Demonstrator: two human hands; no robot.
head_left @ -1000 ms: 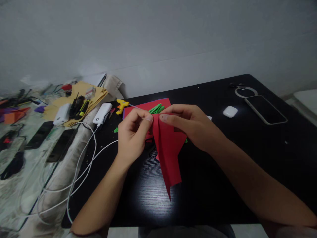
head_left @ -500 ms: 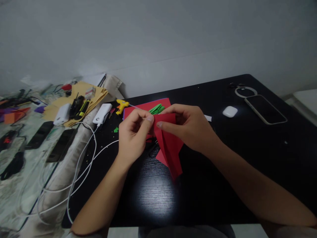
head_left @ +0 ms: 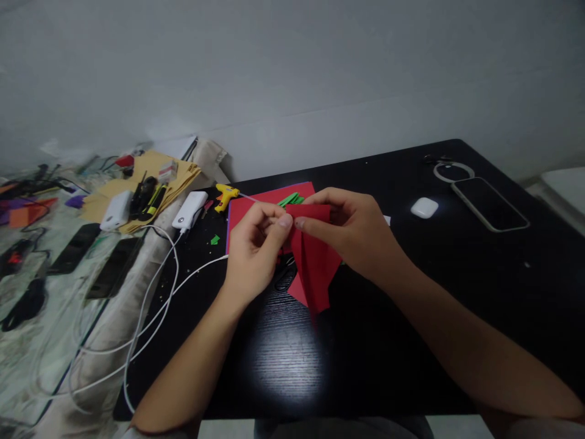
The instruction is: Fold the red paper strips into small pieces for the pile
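Both my hands hold a folded red paper [head_left: 315, 262] above the black table [head_left: 411, 317]. My left hand [head_left: 256, 250] pinches its upper left corner with thumb and forefinger. My right hand [head_left: 356, 235] grips the top edge, fingers curled over it. The paper hangs down to a point below my hands. Behind it lie flat red sheets [head_left: 269, 198] with green paper strips [head_left: 290, 199] on them. Black scissors [head_left: 284, 274] lie partly hidden under the folded paper.
A yellow glue gun [head_left: 225, 195] and a white power bank [head_left: 189, 210] with white cables [head_left: 150, 305] sit at the left. A white earbud case [head_left: 424, 208], a phone [head_left: 490, 203] and a ring-shaped cord lie at the far right. Clutter covers the side surface at left.
The hanging point of the red paper has drawn up and become shorter. My hands have closed in together at the paper's top edge.
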